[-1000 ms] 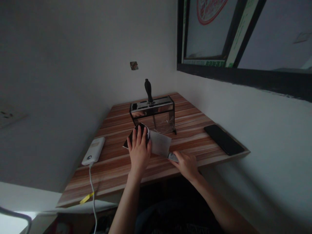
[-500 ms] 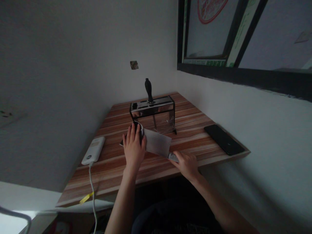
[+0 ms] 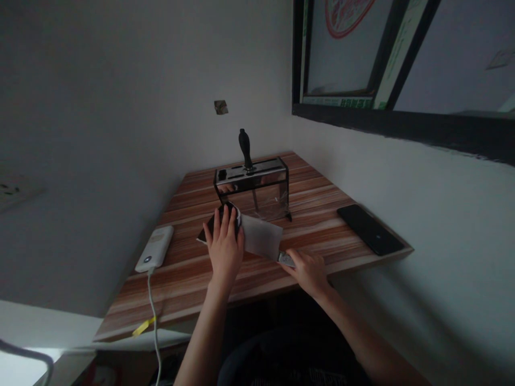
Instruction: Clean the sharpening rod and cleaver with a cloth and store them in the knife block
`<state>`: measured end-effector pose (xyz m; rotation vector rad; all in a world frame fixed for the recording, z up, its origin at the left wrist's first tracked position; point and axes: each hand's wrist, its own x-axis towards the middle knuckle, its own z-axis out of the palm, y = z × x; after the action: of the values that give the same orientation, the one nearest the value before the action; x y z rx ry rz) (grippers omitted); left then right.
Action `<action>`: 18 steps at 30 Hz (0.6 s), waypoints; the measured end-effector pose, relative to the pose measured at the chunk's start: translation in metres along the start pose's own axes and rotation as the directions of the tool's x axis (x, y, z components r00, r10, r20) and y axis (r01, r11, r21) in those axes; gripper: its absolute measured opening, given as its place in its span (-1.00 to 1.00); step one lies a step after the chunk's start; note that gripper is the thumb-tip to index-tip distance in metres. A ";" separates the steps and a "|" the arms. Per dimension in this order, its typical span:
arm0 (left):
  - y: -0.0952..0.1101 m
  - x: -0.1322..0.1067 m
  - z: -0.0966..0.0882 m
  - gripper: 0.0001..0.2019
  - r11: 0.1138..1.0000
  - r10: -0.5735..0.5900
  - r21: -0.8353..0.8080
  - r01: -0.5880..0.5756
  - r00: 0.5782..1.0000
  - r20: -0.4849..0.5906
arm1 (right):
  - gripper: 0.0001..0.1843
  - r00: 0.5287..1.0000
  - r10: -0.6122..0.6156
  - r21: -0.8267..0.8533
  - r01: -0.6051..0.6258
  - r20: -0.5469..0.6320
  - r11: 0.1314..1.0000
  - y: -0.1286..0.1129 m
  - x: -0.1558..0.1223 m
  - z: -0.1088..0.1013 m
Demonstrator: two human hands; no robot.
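Note:
My right hand (image 3: 308, 271) is closed around the handle (image 3: 286, 259) of a cleaver, near the table's front edge. Its broad pale blade (image 3: 262, 236) reaches to the left, low over the wood. My left hand (image 3: 224, 241) lies with fingers stretched out over the blade's left part, pressing on a dark piece with a white edge (image 3: 238, 214); its kind I cannot make out. A dark flat corner (image 3: 205, 229) shows to the left of my fingers. Just behind the blade stands a knife block (image 3: 251, 174) with a clear front, holding a black-handled tool (image 3: 244, 146) upright.
A white power bank (image 3: 155, 248) with a cable (image 3: 151, 297) lies on the wood-grain table (image 3: 317, 209) at left. Toward the right edge lies a black phone (image 3: 370, 229). Walls border the table, and a yellow strip (image 3: 143, 326) sits at its front left.
My left hand has slid slightly right along the blade, together with the white edge under it. More of the dark corner shows at left. My right hand has hardly moved.

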<state>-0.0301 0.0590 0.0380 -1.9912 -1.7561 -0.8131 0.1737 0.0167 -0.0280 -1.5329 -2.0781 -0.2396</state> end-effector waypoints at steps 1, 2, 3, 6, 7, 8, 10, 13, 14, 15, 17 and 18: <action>0.002 -0.002 0.001 -0.50 1.000 0.015 0.006 -0.015 1.000 0.011 | -0.81 1.000 -0.002 -0.003 0.002 0.001 1.000 0.000 0.000 0.000; 0.004 -0.004 0.001 -0.50 1.000 0.030 0.009 -0.030 0.999 0.021 | -0.81 1.000 -0.005 -0.004 0.005 0.003 1.000 -0.001 0.001 -0.001; 0.008 -0.007 0.002 -0.51 0.999 0.045 0.009 -0.045 0.999 0.031 | -0.82 1.000 -0.009 -0.003 0.009 0.007 1.000 -0.001 0.001 -0.002; 0.022 -0.016 0.005 -0.50 0.995 0.099 -0.005 -0.099 0.993 0.066 | -0.84 1.000 -0.016 0.001 0.016 0.019 1.000 -0.001 0.002 -0.003; 0.028 -0.020 0.005 -0.50 0.993 0.118 -0.015 -0.117 0.990 0.078 | -0.84 1.000 -0.018 0.001 0.017 0.025 1.000 -0.001 0.002 -0.003; 0.034 -0.024 0.006 -0.49 0.991 0.135 -0.027 -0.133 0.987 0.088 | -0.84 0.999 -0.017 0.000 0.017 0.031 1.000 -0.001 0.002 -0.003; 0.047 -0.031 0.007 -0.48 0.985 0.167 -0.055 -0.162 0.980 0.104 | -0.84 0.999 -0.014 -0.004 0.014 0.048 1.000 0.000 0.001 -0.003; 0.063 -0.040 0.010 -0.48 0.976 0.205 -0.093 -0.194 0.971 0.123 | -0.87 0.997 -0.009 0.001 0.009 0.082 1.000 0.001 0.000 -0.002; 0.068 -0.043 0.011 -0.48 0.973 0.217 -0.104 -0.204 0.968 0.129 | -0.89 0.996 -0.008 0.003 0.008 0.088 1.000 0.001 0.000 -0.002; 0.072 -0.046 0.012 -0.48 0.971 0.227 -0.113 -0.213 0.965 0.134 | -0.93 0.996 -0.006 0.003 0.006 0.089 1.000 0.001 0.000 -0.002; 0.078 -0.050 0.013 -0.47 0.967 0.240 -0.122 -0.224 0.960 0.143 | -0.95 0.997 -0.001 0.005 0.001 0.082 1.000 0.002 0.000 -0.001; 0.081 -0.051 0.014 -0.47 0.967 0.241 -0.123 -0.224 0.960 0.146 | -0.92 0.997 0.001 0.008 -0.001 0.077 1.000 0.002 0.000 -0.001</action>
<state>0.0485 0.0151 0.0035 -2.3377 -1.5471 -0.6972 0.1756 0.0168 -0.0278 -1.5613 -2.1351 -0.1746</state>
